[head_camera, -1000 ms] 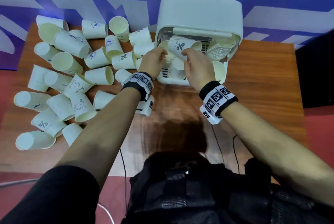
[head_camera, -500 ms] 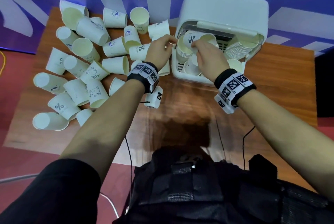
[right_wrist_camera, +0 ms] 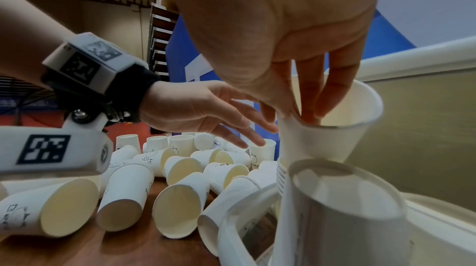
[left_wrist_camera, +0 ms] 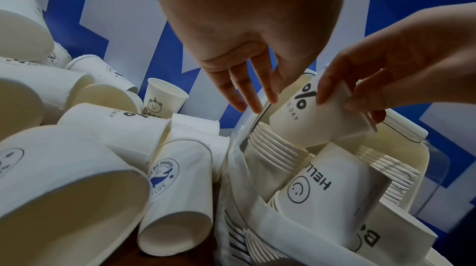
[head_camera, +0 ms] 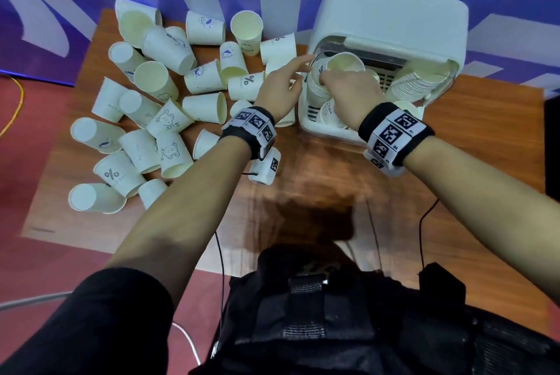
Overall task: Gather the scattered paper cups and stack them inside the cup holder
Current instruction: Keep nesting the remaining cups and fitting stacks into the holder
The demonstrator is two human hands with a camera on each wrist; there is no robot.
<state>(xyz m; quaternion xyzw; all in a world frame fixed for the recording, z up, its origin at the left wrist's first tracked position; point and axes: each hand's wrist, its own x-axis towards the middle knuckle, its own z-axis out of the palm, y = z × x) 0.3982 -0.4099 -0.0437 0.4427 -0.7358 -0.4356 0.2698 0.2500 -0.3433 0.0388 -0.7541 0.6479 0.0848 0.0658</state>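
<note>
White cup (head_camera: 339, 67): tilted, base just entering left stack (left_wrist_camera: 276, 148) inside cup holder (head_camera: 391, 17)
Right hand (head_camera: 348, 86): fingers pinch cup rim
Left hand (head_camera: 280, 86): fingers spread, empty, beside holder
Loose cups (head_camera: 169, 96): scattered on bench (head_camera: 303, 208), left

In the head view the right hand (head_camera: 351, 93) covers the near side of the cup it holds (head_camera: 342, 67), so its print can't be read there, and also hides most of the cup holder (head_camera: 391, 20) interior behind it. The left wrist view cuts off the big cup at near left (left_wrist_camera: 64, 199) at the frame edge, and the "B" lettering on the near-right cup in the holder (left_wrist_camera: 371, 238) is only partly visible. Prints on far scattered cups (right_wrist_camera: 180, 146) in the right wrist view are too small to read.
</note>
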